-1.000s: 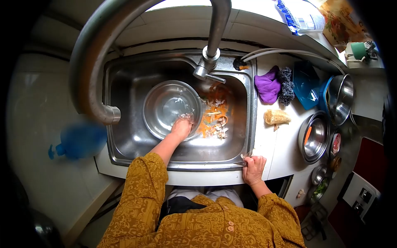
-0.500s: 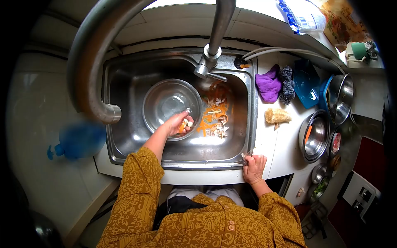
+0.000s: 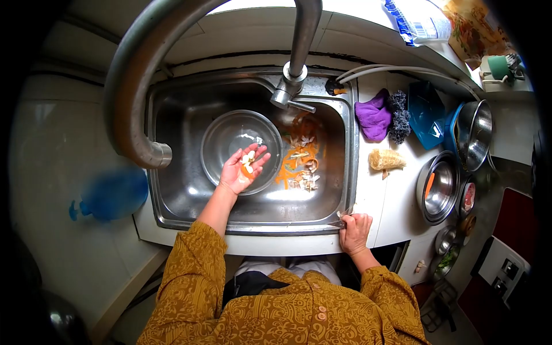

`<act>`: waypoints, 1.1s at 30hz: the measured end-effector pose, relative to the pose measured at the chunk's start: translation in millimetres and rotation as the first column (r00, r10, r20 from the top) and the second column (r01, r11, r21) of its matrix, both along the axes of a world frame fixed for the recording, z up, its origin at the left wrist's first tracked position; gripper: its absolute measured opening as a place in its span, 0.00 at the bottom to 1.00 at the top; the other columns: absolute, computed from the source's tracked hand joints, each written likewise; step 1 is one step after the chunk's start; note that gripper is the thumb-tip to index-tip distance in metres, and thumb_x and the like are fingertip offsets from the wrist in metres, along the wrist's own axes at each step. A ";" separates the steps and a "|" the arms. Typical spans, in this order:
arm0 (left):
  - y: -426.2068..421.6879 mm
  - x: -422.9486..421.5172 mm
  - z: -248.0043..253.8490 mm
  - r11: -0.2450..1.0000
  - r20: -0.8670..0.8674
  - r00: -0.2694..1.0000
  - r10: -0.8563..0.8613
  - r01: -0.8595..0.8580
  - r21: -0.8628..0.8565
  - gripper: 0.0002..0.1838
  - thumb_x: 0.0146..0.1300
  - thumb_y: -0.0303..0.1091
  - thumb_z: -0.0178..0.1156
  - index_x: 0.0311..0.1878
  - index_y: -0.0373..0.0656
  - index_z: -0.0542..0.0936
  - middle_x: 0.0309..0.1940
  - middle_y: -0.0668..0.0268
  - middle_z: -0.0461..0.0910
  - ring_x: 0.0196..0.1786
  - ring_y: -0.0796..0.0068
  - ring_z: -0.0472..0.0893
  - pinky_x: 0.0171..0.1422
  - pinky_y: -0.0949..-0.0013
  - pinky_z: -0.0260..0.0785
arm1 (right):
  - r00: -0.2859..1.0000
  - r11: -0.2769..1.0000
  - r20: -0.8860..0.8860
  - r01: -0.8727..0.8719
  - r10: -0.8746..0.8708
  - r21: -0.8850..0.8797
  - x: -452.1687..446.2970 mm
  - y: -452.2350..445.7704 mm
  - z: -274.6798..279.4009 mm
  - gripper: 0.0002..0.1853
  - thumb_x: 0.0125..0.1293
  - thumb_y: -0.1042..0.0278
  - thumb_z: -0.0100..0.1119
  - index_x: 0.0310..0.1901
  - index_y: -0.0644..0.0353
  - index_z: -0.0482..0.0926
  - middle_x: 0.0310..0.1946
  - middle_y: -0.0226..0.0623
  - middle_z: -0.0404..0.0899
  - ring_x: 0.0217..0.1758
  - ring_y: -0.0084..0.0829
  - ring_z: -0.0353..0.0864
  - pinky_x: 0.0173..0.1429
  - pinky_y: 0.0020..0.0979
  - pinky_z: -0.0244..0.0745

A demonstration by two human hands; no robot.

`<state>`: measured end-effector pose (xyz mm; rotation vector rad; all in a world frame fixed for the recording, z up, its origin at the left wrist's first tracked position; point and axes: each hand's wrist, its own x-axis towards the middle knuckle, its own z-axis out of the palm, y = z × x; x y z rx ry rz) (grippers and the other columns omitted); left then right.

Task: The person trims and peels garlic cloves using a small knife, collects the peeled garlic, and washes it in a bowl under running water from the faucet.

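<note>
Palm up above the metal bowl (image 3: 221, 135) in the sink, my left hand (image 3: 240, 171) holds several pale garlic cloves (image 3: 248, 158) and a small orange piece (image 3: 246, 172), its fingers slightly curled. The bowl looks to have clear water in it. Orange and whitish peelings (image 3: 302, 164) lie on the sink floor to the bowl's right. At the sink's front right corner, my right hand (image 3: 355, 230) is closed around a knife (image 3: 339, 223), most of whose handle is hidden by the fingers.
A curved faucet (image 3: 123, 103) arches over the left of the sink (image 3: 184, 210). To the right are a purple cloth (image 3: 372, 118), a dark scrubber (image 3: 399, 117), a pale root piece (image 3: 386, 160) and stacked bowls (image 3: 440, 195). A blue bottle (image 3: 115, 194) lies left.
My left hand has risen out of the bowl and turned palm up, showing the cloves and orange piece. My right hand has stayed at the sink's corner.
</note>
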<state>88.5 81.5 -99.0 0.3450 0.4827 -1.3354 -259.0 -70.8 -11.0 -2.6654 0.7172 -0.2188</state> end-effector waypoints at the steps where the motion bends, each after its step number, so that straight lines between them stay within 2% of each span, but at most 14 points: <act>1: -0.6 -2.4 3.3 0.999 0.018 1.000 0.010 -0.010 -0.035 0.20 0.69 0.43 0.47 0.57 0.43 0.73 0.61 0.55 0.70 0.66 0.55 0.67 0.58 0.56 0.71 | 1.000 1.000 -0.003 0.001 -0.001 0.002 0.1 0.0 0.0 0.17 0.45 0.74 0.55 0.41 0.52 0.71 0.33 0.37 0.65 0.39 0.40 0.65 0.47 0.42 0.57; 5: -9.8 -17.6 27.5 0.996 0.019 0.998 0.057 -0.055 -0.075 0.18 0.70 0.42 0.46 0.56 0.43 0.73 0.61 0.55 0.71 0.64 0.56 0.69 0.67 0.52 0.61 | 1.000 1.000 0.013 -0.001 0.001 0.002 3.6 0.8 4.2 0.17 0.46 0.75 0.55 0.41 0.52 0.71 0.33 0.36 0.65 0.39 0.39 0.66 0.47 0.41 0.57; 9: -16.5 -25.8 69.2 0.989 0.009 0.993 0.116 -0.114 -0.097 0.18 0.71 0.40 0.44 0.56 0.42 0.73 0.59 0.55 0.71 0.62 0.58 0.71 0.66 0.55 0.63 | 1.000 1.000 0.016 0.000 0.000 0.028 9.0 0.8 13.1 0.17 0.46 0.76 0.55 0.42 0.54 0.72 0.32 0.38 0.65 0.39 0.40 0.66 0.47 0.41 0.58; 11: -18.1 -28.3 88.6 0.986 0.060 0.984 0.166 -0.166 -0.018 0.18 0.71 0.39 0.43 0.56 0.41 0.72 0.57 0.56 0.72 0.61 0.59 0.71 0.65 0.58 0.64 | 0.994 0.990 0.090 0.049 -0.061 0.129 24.8 -0.1 32.2 0.18 0.46 0.80 0.53 0.42 0.56 0.73 0.31 0.40 0.66 0.36 0.42 0.68 0.42 0.40 0.63; 12: -16.3 -29.9 91.7 0.985 0.064 0.983 0.172 -0.170 -0.022 0.18 0.71 0.39 0.43 0.56 0.41 0.72 0.57 0.56 0.72 0.61 0.59 0.71 0.65 0.58 0.64 | 0.994 0.991 0.094 0.043 -0.055 0.126 34.9 1.9 38.9 0.18 0.46 0.80 0.53 0.42 0.56 0.73 0.31 0.40 0.66 0.36 0.42 0.68 0.42 0.40 0.63; 14: -12.7 -37.4 96.3 0.977 0.039 0.981 0.191 -0.186 -0.100 0.18 0.72 0.39 0.42 0.57 0.41 0.72 0.55 0.56 0.73 0.60 0.60 0.71 0.64 0.59 0.65 | 0.984 0.941 0.125 0.079 -0.126 0.330 61.8 14.3 53.6 0.15 0.51 0.80 0.56 0.42 0.57 0.75 0.29 0.41 0.69 0.32 0.42 0.71 0.37 0.38 0.67; 18: -12.6 -62.5 107.0 0.970 0.015 0.970 0.242 -0.242 -0.024 0.18 0.72 0.41 0.40 0.55 0.41 0.72 0.54 0.56 0.74 0.59 0.59 0.72 0.64 0.57 0.65 | 0.970 0.916 0.244 -0.092 -0.007 0.391 147.5 40.9 78.2 0.17 0.53 0.64 0.68 0.43 0.56 0.75 0.30 0.39 0.75 0.32 0.40 0.77 0.36 0.37 0.71; 23: -4.6 -89.4 108.4 0.958 0.118 0.954 0.275 -0.282 0.051 0.16 0.73 0.40 0.40 0.54 0.41 0.70 0.52 0.56 0.74 0.58 0.60 0.72 0.65 0.57 0.65 | 0.975 0.890 0.219 -0.063 -0.042 0.451 178.0 61.5 56.6 0.15 0.52 0.66 0.68 0.39 0.57 0.74 0.30 0.38 0.75 0.32 0.41 0.78 0.34 0.37 0.71; 28: 13.7 -106.1 95.9 0.943 -0.051 0.950 0.307 -0.297 0.149 0.11 0.73 0.38 0.43 0.47 0.43 0.71 0.49 0.58 0.75 0.51 0.63 0.76 0.59 0.61 0.69 | 0.964 0.842 0.255 -0.203 0.081 0.501 163.4 62.0 47.7 0.09 0.54 0.71 0.65 0.37 0.56 0.77 0.29 0.40 0.77 0.30 0.41 0.79 0.32 0.35 0.72; 29: 15.1 -105.3 94.8 0.941 -0.052 0.947 0.316 -0.306 0.145 0.11 0.73 0.38 0.43 0.47 0.43 0.71 0.49 0.58 0.75 0.51 0.63 0.76 0.59 0.61 0.69 | 0.963 0.821 0.267 -0.187 0.044 0.539 162.6 64.5 47.5 0.06 0.58 0.72 0.63 0.37 0.58 0.79 0.26 0.37 0.78 0.27 0.32 0.80 0.31 0.29 0.72; 30: 16.9 -104.4 94.7 0.946 -0.076 0.945 0.317 -0.310 0.091 0.11 0.73 0.39 0.43 0.47 0.44 0.72 0.48 0.59 0.76 0.50 0.64 0.76 0.57 0.61 0.70 | 0.963 0.821 0.265 -0.193 0.052 0.538 160.1 68.5 45.3 0.06 0.58 0.72 0.63 0.37 0.58 0.79 0.26 0.37 0.78 0.27 0.32 0.80 0.31 0.29 0.72; 31: 19.5 -104.3 94.4 0.949 -0.099 0.944 0.316 -0.314 0.039 0.12 0.72 0.39 0.44 0.47 0.44 0.72 0.46 0.60 0.77 0.49 0.65 0.76 0.56 0.62 0.71 | 0.972 0.642 0.157 -0.008 -0.175 0.767 156.6 73.8 41.4 0.05 0.60 0.72 0.62 0.37 0.60 0.79 0.25 0.35 0.78 0.27 0.26 0.78 0.31 0.27 0.71; 32: 21.6 -103.4 93.9 0.948 -0.102 0.942 0.318 -0.316 0.039 0.12 0.72 0.39 0.44 0.47 0.44 0.72 0.46 0.60 0.77 0.49 0.65 0.76 0.56 0.62 0.71 | 0.932 0.377 -0.013 0.159 -0.361 0.912 155.0 77.9 39.2 0.05 0.62 0.72 0.60 0.38 0.62 0.78 0.23 0.32 0.77 0.26 0.20 0.76 0.31 0.25 0.70; 33: 21.3 -98.3 97.6 0.938 -0.082 0.937 0.338 -0.329 0.105 0.12 0.72 0.40 0.44 0.46 0.45 0.73 0.45 0.61 0.77 0.48 0.65 0.77 0.54 0.63 0.71 | 0.897 0.279 0.020 0.116 -0.441 0.953 161.9 77.8 49.1 0.07 0.65 0.69 0.59 0.40 0.65 0.78 0.21 0.29 0.75 0.28 0.13 0.70 0.31 0.22 0.67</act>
